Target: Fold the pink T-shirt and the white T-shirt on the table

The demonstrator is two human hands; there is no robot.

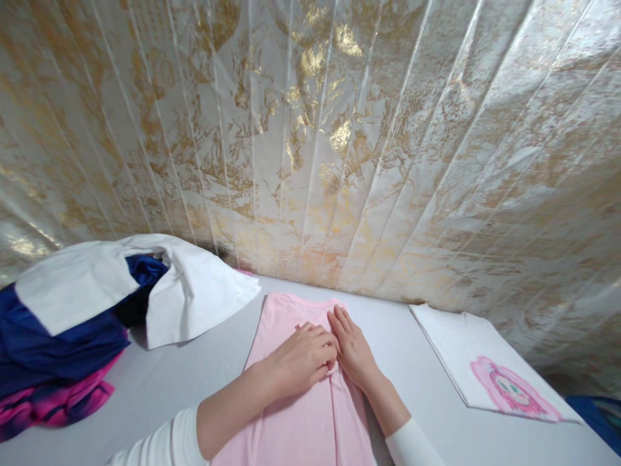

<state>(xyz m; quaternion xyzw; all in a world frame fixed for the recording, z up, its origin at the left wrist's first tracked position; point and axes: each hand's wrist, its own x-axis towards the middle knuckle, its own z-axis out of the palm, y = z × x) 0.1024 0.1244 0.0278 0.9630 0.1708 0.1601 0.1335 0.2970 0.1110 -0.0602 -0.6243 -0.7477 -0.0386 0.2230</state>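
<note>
Sleeves: white cuffs on both forearms, which reach in from the near edge over the cloth.
Pink garment: the pink garment lies flat in the middle, running from the near edge away past both hands; a lengthwise fold edge shows right of its centre.
Left hand: the left hand rests on top of the garment, fingers bent and close together, their tips by the fold line; whether they pinch cloth, I cannot tell.
Right hand: the right hand lies flat along the garment's right side, fingers straight and held together, tips just short of the neckline.
Table: a pale tabletop beneath everything.
Left pile: pink-and-dark cloth under navy fabric, with a white garment draped over.
Right side: a folded white shirt with a pink cartoon print; blue fabric at the picture's edge.
Backdrop: shiny creased sheeting, gold on silvery white.
</note>
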